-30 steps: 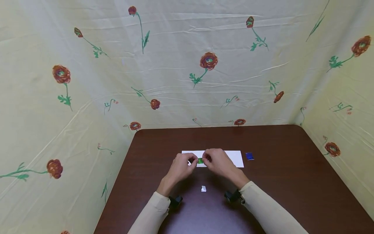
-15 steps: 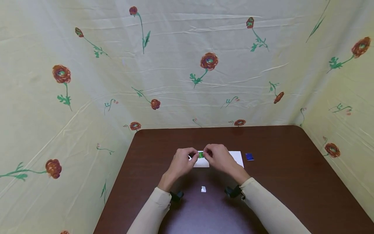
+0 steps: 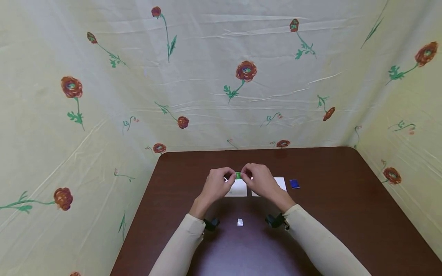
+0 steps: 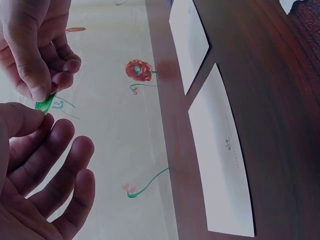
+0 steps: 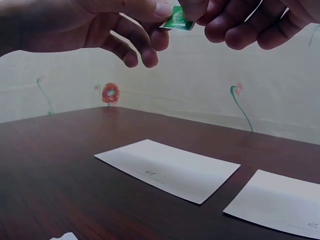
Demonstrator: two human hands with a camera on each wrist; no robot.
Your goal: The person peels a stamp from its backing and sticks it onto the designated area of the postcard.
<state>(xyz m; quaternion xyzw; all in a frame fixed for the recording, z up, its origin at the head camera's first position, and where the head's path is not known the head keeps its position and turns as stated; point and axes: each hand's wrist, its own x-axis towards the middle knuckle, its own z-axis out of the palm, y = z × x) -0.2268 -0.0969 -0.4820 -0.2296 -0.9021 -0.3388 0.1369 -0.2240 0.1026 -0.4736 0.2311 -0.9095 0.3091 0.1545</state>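
Observation:
A small green stamp-like square (image 3: 238, 175), printed with a globe-like design, is held up between both hands over two white sheets. My left hand (image 3: 216, 184) pinches its left edge with thumb and index finger, while the left hand's other fingers (image 4: 75, 150) spread loosely. On the opposite edge, my right hand (image 3: 260, 182) pinches it the same way. In the right wrist view the green square (image 5: 178, 21) shows its printed face between the fingertips. Below lie the left white sheet (image 3: 237, 188), with a small printed mark, and the right white sheet (image 3: 280, 184), side by side.
A small blue square (image 3: 294, 184) lies right of the sheets. Nearer the body is a scrap of white paper (image 3: 240, 222) on the dark brown table (image 3: 328, 214). A flowered curtain (image 3: 207, 76) surrounds the table's far side and flanks.
Both hands have risen away from the white sheets, carrying the green square up and away from the body. The gap between the two sheets has come into view.

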